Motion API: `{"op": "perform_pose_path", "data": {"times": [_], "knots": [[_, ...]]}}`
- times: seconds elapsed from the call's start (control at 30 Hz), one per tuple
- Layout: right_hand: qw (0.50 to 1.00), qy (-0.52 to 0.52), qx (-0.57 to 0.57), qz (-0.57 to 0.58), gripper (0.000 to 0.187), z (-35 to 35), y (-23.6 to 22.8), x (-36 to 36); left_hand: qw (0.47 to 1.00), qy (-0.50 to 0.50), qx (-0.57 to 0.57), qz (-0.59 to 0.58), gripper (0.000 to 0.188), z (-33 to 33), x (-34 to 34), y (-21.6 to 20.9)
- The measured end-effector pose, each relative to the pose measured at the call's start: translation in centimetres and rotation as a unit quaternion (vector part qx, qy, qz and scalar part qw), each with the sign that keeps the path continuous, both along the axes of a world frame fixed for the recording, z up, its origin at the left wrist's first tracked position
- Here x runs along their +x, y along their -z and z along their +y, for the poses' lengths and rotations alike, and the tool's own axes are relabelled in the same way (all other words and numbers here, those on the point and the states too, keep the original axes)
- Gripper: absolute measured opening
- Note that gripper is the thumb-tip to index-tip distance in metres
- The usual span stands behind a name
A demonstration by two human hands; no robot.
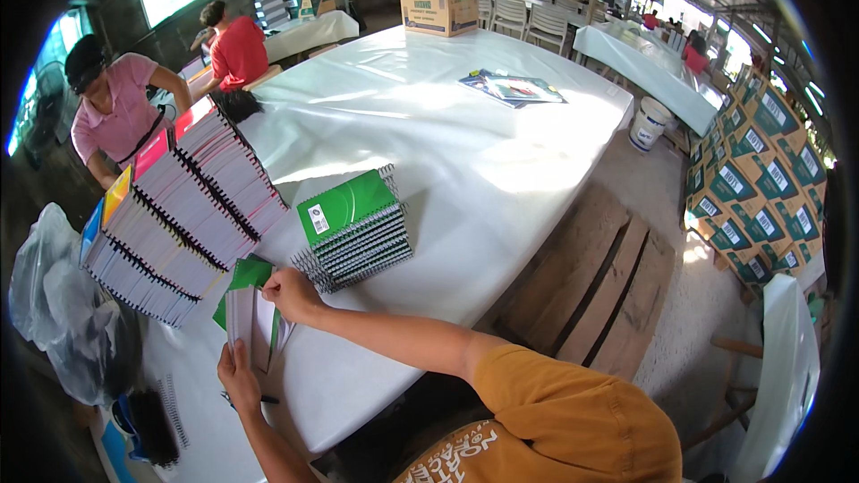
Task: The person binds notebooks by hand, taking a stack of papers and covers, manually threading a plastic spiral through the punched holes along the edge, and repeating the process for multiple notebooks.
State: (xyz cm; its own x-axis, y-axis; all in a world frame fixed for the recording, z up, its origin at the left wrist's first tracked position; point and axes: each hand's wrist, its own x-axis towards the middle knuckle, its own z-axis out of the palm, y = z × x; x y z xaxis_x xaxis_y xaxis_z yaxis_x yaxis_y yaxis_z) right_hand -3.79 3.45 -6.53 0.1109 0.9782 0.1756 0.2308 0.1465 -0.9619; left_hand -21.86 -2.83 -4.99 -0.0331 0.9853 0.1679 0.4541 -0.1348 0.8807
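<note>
Both my hands are on a green-covered notebook (pixel 243 309), which stands partly open and tilted near the table's left front. My left hand (pixel 237 378) grips its lower edge. With bent fingers, my right hand (pixel 293 295) pinches the green cover and some pages near the top. Just beyond lies a stack of green spiral notebooks (pixel 353 215), wire bindings showing at its sides. A small dark tool (pixel 266 399) lies by my left hand, mostly hidden. To the left rise tall stacks of spiral notebooks (pixel 183 201) with blue, yellow, pink and red covers.
A clear plastic bag (pixel 67 304) hangs at the table's left edge, above a dark brush (pixel 152 425) and a loose wire coil (pixel 173 407). A co-worker in pink (pixel 121 107) stands behind the stacks. Farther off are a carton (pixel 438 9), flat booklets (pixel 512 88) and a white bucket (pixel 649 122).
</note>
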Motion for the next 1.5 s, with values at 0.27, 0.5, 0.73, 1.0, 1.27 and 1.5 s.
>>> {"op": "perform_pose_path", "data": {"times": [0.27,0.5,0.73,1.0,1.27,1.5], "knots": [[0.937,0.065,0.179,-0.292,0.017,-0.9,0.6,-0.6,0.999,-0.014,0.031,-0.042,0.030,-0.1,0.3,0.6],[0.995,-0.048,0.091,0.012,0.018,-0.6,0.7,-0.1,1.000,-0.012,0.012,-0.017,0.031,0.0,-0.4,0.8],[0.996,-0.012,0.077,-0.039,0.018,-0.2,1.6,-0.1,0.999,-0.016,0.006,-0.027,0.031,-0.1,0.4,0.3],[0.948,0.050,0.179,-0.259,0.012,-1.1,1.1,-0.5,0.999,-0.014,0.030,-0.038,0.030,-0.2,0.4,0.6],[0.937,0.049,0.242,-0.248,0.012,-2.7,-0.6,-0.3,0.999,-0.018,0.034,-0.037,0.031,0.0,-0.2,1.4],[0.980,0.025,0.149,-0.129,0.018,-1.8,0.3,-0.6,0.996,-0.037,0.052,-0.059,0.031,0.2,-0.3,1.3]]}}
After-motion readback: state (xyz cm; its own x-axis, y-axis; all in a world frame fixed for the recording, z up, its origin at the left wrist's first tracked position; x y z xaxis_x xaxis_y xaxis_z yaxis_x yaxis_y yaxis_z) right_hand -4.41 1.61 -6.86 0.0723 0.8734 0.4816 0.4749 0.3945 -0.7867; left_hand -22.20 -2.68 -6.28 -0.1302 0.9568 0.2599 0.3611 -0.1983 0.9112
